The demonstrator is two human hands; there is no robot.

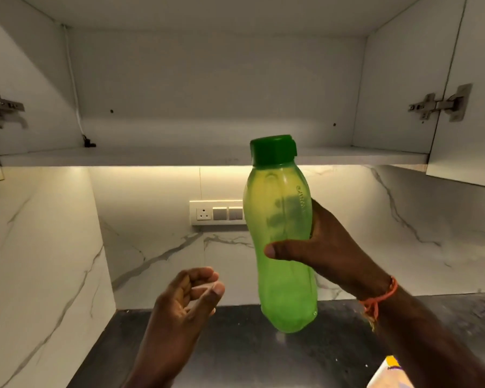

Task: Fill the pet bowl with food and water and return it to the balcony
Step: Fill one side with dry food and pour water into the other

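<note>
A translucent green water bottle (283,214) with a dark green cap is held upright in the air in front of the marble wall. My right hand (328,247) grips it around the middle, thumb across the front. My left hand (192,295) hovers lower left of the bottle, fingers loosely curled and apart, holding nothing. The cap is on the bottle. No pet bowl is in view.
An open wall cabinet (213,156) with both doors swung out hangs just above the bottle, its shelf bare. A socket and switch plate (216,212) sits on the marble backsplash. A dark stone counter (235,345) lies below; a yellow and white package corner (389,371) shows at bottom right.
</note>
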